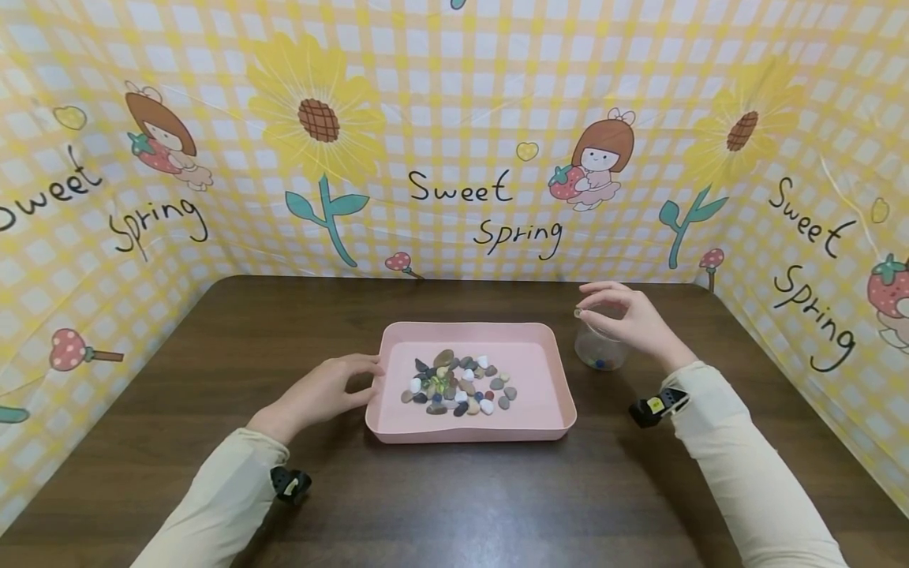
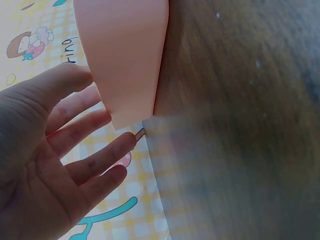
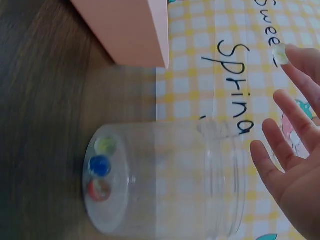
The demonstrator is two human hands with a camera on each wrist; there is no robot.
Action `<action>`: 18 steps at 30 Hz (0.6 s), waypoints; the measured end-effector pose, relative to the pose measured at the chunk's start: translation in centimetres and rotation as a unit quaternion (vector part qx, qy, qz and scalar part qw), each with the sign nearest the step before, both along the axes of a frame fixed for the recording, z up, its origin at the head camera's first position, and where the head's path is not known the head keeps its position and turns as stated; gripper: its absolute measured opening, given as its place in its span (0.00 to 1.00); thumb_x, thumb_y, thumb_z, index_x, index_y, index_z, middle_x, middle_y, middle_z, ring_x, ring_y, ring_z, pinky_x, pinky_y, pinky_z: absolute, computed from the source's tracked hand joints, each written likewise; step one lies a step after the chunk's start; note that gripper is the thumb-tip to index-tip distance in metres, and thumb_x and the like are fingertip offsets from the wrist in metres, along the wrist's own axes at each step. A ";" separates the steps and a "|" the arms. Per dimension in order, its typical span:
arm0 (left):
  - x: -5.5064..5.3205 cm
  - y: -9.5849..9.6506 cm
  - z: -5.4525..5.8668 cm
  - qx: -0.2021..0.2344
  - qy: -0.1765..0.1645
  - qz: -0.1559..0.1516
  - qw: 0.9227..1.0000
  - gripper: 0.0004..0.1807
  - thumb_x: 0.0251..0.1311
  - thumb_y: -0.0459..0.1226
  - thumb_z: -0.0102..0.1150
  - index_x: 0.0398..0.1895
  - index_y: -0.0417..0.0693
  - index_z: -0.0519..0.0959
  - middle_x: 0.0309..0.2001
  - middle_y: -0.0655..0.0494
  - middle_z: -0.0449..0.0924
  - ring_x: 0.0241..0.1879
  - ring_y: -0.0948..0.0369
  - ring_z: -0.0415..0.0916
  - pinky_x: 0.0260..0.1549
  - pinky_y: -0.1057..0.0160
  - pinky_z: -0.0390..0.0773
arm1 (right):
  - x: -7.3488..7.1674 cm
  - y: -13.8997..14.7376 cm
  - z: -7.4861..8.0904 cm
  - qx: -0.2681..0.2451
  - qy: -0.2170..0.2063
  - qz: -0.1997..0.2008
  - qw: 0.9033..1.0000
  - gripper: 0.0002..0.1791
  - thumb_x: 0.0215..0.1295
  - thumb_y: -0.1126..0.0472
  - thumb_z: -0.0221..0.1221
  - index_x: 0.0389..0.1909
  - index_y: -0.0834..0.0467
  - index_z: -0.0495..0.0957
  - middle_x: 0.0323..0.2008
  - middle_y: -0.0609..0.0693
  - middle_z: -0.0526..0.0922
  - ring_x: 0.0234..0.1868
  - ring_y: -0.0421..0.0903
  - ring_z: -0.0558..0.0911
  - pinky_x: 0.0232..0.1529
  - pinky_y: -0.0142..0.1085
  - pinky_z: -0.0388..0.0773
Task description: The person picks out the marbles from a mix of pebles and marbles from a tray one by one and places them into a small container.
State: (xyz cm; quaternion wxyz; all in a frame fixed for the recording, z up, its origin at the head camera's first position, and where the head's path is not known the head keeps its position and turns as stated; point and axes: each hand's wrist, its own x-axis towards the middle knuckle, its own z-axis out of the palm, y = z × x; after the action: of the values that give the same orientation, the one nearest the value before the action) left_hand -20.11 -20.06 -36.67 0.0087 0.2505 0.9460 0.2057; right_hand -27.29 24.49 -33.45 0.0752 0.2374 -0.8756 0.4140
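Observation:
My right hand (image 1: 635, 322) pinches a small clear, yellowish marble (image 3: 280, 54) between thumb and index finger, above a clear plastic jar (image 3: 167, 185). The other fingers are spread. Inside the jar, at its bottom, lie a yellow-green marble (image 3: 105, 145), a blue marble (image 3: 99, 165) and a red-and-white marble (image 3: 99, 189). To the left, my left hand (image 1: 319, 394) touches the left end of a pink tray (image 1: 469, 435) with its fingertips, the fingers loosely extended. Several pebbles (image 1: 436, 409), grey, white and dark, lie in the tray, with green-yellow marbles (image 1: 439, 384) grouped among them.
The tray and jar stand side by side on a dark brown wooden table (image 1: 454, 505). A yellow-and-white checked cloth (image 1: 454, 102) with printed flowers and figures surrounds the table at the back and sides. Each wrist carries a small black camera (image 1: 291, 483).

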 end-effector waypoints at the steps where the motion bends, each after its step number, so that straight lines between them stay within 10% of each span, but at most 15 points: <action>1: 0.0 0.0 0.0 0.000 0.001 -0.001 1.000 0.16 0.59 0.36 0.58 0.49 0.38 0.78 0.58 0.40 0.74 0.59 0.44 0.71 0.58 0.45 0.70 | 0.0 0.2 -0.1 -0.003 0.005 -0.008 1.000 0.10 0.61 0.58 0.60 0.39 0.59 0.82 0.56 0.52 0.75 0.60 0.47 0.70 0.59 0.28 0.69; 10: 0.1 0.1 0.1 -0.002 0.010 -0.006 1.000 0.16 0.59 0.36 0.58 0.48 0.37 0.79 0.58 0.39 0.75 0.58 0.44 0.72 0.58 0.45 0.70 | -0.1 1.7 -1.2 -0.049 0.035 -0.043 0.997 0.10 0.59 0.63 0.62 0.39 0.65 0.81 0.48 0.31 0.73 0.55 0.25 0.69 0.58 0.15 0.65; 18: 0.0 0.0 0.1 -0.004 0.003 -0.001 1.000 0.16 0.59 0.36 0.58 0.49 0.38 0.78 0.59 0.40 0.74 0.59 0.44 0.71 0.59 0.44 0.69 | 1.0 1.8 -0.8 -0.056 0.051 -0.091 0.993 0.09 0.58 0.68 0.61 0.38 0.70 0.80 0.45 0.31 0.71 0.52 0.27 0.71 0.55 0.12 0.64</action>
State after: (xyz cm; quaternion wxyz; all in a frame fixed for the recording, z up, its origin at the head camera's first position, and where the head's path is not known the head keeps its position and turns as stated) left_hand -20.07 -20.04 -36.60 0.0073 0.2523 0.9464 0.2014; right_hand -26.25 26.26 -34.22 0.1704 0.1728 -0.8640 0.4410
